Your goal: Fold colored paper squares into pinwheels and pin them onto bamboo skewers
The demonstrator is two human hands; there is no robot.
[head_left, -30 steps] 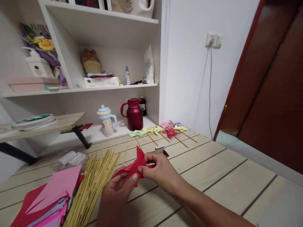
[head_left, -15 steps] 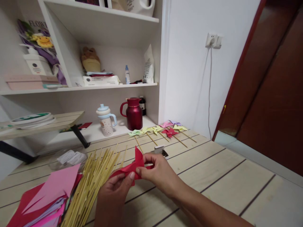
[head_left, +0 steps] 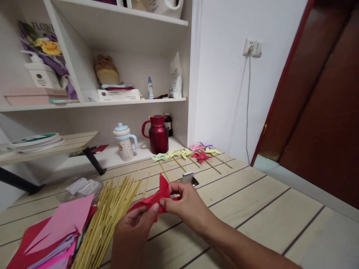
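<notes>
A red paper pinwheel, partly folded, is held above the slatted table between both hands. My left hand pinches its lower left side, thumb on top. My right hand grips the right side with thumb and bent fingers, which hide part of the paper. Just left of my left hand lies a bundle of thin wooden sticks. Behind my right hand sits a small open box with dark metallic bits beside it. Finished pinwheels on sticks, among them a red pinwheel, lie in a row at the table's back edge.
Pink paper sheets and other coloured sheets are stacked at the left. A clear plastic package lies behind them. A spotted cup and a dark red jug stand on the shelf. A low stand is at the left.
Both hands keep the same hold on the red paper pinwheel, with hardly any movement. The whole view has shifted very slightly.
</notes>
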